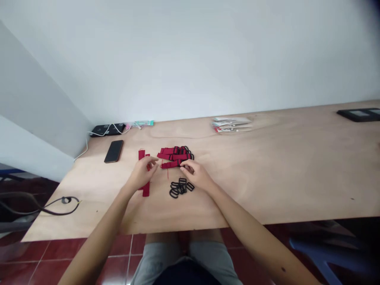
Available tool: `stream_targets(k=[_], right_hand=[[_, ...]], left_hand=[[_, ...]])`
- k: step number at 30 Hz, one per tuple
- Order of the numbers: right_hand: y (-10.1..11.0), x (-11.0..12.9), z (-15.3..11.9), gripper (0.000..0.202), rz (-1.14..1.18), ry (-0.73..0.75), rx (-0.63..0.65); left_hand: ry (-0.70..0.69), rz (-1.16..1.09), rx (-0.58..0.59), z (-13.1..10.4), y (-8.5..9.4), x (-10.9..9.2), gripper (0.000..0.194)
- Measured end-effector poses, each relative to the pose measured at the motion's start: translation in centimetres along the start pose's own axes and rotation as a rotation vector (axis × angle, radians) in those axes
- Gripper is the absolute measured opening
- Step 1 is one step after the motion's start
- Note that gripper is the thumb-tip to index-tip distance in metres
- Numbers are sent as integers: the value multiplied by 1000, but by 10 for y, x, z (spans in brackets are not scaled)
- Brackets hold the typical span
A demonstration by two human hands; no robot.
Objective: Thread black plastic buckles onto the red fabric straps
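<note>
Several red straps with black rings and sliders (175, 157) lie in a bunch on the table. My right hand (196, 174) has its thumb and fingertips closed at the buckle end of the nearest red strap (170, 164). My left hand (144, 172) is just left of that strap's other end, thumb and fingers apart, with nothing visible between them. Under and beside my left hand lie flat red strips (146, 190), partly hidden by it. Loose black hooks and sliders (179, 187) form a small pile below the straps, near my right hand.
A phone (114, 151) and a black device with a white cable (107, 130) are at the left. Packets (232, 124) lie by the wall, a black object (359, 114) at the far right. A dark cable (63, 200) crosses the left front of the wooden table (282, 170).
</note>
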State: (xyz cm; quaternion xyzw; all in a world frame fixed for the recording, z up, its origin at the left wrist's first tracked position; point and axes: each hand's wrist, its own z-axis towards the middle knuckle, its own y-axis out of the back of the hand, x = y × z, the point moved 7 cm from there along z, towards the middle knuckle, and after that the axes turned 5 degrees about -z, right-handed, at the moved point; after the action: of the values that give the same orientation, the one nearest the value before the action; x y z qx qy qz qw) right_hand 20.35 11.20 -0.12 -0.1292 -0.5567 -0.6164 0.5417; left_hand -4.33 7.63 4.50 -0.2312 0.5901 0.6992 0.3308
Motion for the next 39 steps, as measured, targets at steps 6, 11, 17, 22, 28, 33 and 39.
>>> stream_targets(k=[6, 11, 17, 22, 28, 33, 39], right_hand=[[0, 0, 10, 35, -219, 33, -56], [-2, -4, 12, 23, -190, 37, -24], [0, 4, 11, 26, -140, 146, -28], [10, 11, 6, 24, -51, 176, -101], [15, 21, 1, 27, 51, 210, -117], [19, 27, -1, 28, 107, 191, -140], [22, 28, -2, 26, 125, 160, -153]], left_hand=[[-260, -20, 187, 21, -59, -40, 18], [-252, -38, 140, 18, -73, -27, 19], [-271, -86, 47, 14, -66, -23, 18], [-218, -183, 35, 15, -56, -26, 22], [-125, -310, 81, 15, -52, -22, 22], [-27, -557, 132, 16, -52, -17, 25], [154, -875, 241, 15, -69, -6, 37]])
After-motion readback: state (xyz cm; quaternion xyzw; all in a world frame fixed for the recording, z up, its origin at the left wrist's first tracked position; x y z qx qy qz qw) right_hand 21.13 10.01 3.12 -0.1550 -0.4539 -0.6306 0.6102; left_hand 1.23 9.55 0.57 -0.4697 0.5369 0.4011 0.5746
